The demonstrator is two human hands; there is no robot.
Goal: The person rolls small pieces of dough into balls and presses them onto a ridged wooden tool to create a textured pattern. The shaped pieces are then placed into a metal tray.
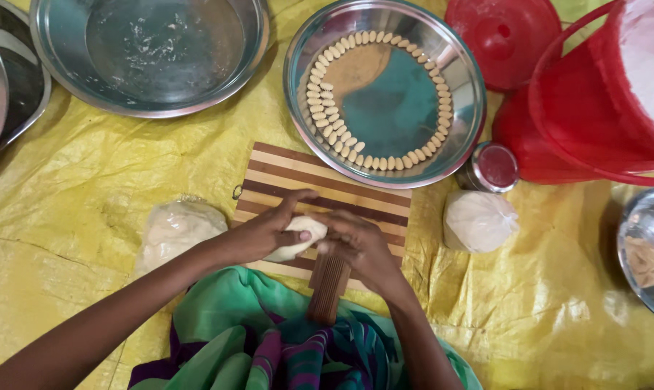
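Two hands meet over a striped wooden board (320,180) on the yellow sheet (88,188). The left hand (269,231) curls around a pale lump of dough (298,238), fingers closed on it. The right hand (359,242) presses beside it, on top of a ridged wooden paddle (328,285) that leans against the board; whether it grips the paddle I cannot tell. The dough looks soft, light and a little tacky, so it likely dents under any firm squeeze and is best pinched gently at its edge. Beyond the board sits a steel plate (305,54) ringed with small shaped pieces (385,162). Two wrapped dough balls (175,227) (479,220) lie on either side.
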